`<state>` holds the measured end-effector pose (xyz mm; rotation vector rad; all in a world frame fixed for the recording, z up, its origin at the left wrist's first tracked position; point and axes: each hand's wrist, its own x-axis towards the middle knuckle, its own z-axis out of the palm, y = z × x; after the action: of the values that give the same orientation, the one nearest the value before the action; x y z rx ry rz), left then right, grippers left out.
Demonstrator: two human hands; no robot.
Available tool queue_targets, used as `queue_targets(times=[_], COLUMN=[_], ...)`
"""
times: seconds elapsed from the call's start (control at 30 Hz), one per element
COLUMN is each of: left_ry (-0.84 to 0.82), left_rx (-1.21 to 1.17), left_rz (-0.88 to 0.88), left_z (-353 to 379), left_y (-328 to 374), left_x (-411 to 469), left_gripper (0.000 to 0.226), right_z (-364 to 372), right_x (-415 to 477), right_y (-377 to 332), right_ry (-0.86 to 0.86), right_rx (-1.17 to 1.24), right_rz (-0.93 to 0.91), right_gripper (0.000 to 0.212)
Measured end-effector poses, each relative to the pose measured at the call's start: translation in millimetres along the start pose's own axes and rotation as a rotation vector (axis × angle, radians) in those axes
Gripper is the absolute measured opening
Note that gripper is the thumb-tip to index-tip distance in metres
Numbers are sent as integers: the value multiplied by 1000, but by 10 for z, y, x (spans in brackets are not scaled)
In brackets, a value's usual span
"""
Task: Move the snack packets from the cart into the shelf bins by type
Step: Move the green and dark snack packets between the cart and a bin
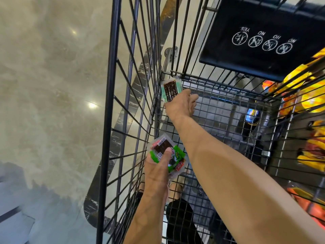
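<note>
While the fingers (192,99) of the right hand (182,105) close on the lower end of a pale green packet (171,88) in the cart's (109,103) far corner, the left hand (156,173) grips a few green packets (173,156) under its thumb. No other packet shows on the wire bottom, so I judge the emptying almost done; the sorting into bins is left. Yellow and orange packets (309,95) show beyond the right wire wall. Below lies a polished stone floor (52,67).
</note>
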<state>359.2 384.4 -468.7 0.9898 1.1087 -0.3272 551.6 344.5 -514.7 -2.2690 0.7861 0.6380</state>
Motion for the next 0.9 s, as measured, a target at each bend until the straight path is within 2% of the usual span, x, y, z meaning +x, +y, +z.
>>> queue_targets(times=[0.27, 0.37, 0.63, 0.73, 0.9], left_ry=[12, 20, 84, 15, -124], left_rx=[-28, -26, 149, 95, 190], left_rz=[-21, -15, 2, -4, 81], left_z=[-12, -4, 6, 99, 267], left_y=[-42, -59, 33, 156, 580], left_x=[30, 24, -2, -201, -684], left_gripper=[29, 29, 23, 28, 26], right_z=[-36, -38, -563, -932, -1611], right_x=[75, 61, -166, -493, -1271], right_y=[61, 125, 622, 937, 1285], right_ry=[-36, -24, -200, -225, -187], right_rx=[1, 20, 447, 643, 846], right_rz=[-7, -70, -100, -68, -28], right_gripper=[75, 66, 41, 36, 40])
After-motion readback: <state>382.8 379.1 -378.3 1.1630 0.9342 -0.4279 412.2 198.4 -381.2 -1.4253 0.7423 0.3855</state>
